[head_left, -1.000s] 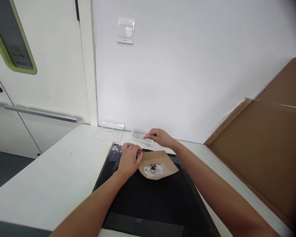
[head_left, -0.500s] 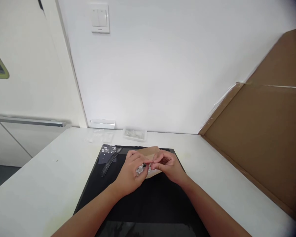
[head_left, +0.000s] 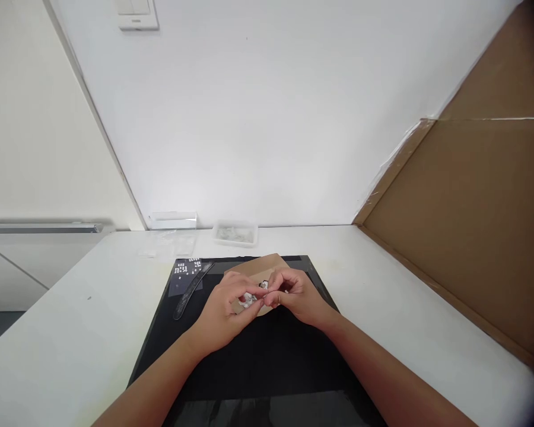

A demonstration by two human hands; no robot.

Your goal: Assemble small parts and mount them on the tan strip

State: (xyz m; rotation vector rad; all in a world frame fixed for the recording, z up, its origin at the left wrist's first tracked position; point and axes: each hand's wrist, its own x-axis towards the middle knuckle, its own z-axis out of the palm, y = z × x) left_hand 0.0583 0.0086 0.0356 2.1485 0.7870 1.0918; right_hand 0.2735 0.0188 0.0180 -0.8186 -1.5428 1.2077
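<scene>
My left hand (head_left: 226, 305) and my right hand (head_left: 296, 296) meet at the fingertips over a tan paper piece (head_left: 267, 264) on a black mat (head_left: 267, 362). Both hands are pinched closed; whatever is between the fingertips is too small to make out. Small white pieces (head_left: 248, 300) with some dark and red bits show between and under the fingers. Left of my left hand lies a dark curved strip (head_left: 191, 293), beside a dark sheet (head_left: 177, 284) bearing small white squares.
A shallow translucent tray (head_left: 235, 233) stands near the wall behind the mat. Clear plastic packaging (head_left: 173, 237) lies to its left. A large brown cardboard panel (head_left: 463, 219) rises along the right side of the white table (head_left: 84, 332).
The view has tilted down and shifted to the right. My fingertips have come together, and a dark-edged white piece now shows behind them.
</scene>
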